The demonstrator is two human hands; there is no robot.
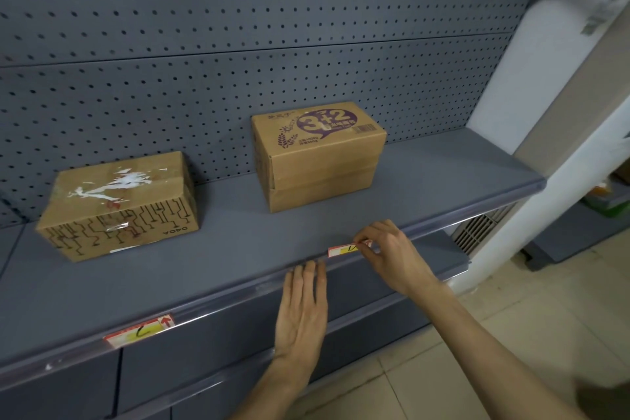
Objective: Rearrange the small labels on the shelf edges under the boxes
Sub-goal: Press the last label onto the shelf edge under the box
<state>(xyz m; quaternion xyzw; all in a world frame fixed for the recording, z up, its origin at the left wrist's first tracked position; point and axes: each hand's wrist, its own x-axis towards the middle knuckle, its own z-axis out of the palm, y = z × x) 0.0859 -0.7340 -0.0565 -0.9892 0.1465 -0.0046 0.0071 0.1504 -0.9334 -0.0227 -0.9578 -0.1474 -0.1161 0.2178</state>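
Step in hand: seating one label in the shelf-edge strip (426,220). Right hand (392,254) pinches the right end of the label marked "1" (342,250) between thumb and fingertips — the label sits at the front edge of the shelf (238,249), roughly below the box printed "3+2" (318,153). Left hand (301,312) lies flat, fingers straight and together, fingertips pressing the strip just left of that label. A second label with a red arrow (139,331) sits in the strip further left, below and a little right of the box with torn white tape (119,204). Whether the pinched label is going in or coming out I cannot tell. Judgement: next move calls for sliding the label along the channel — keeping it level so it does not buckle, left hand steadying the strip.
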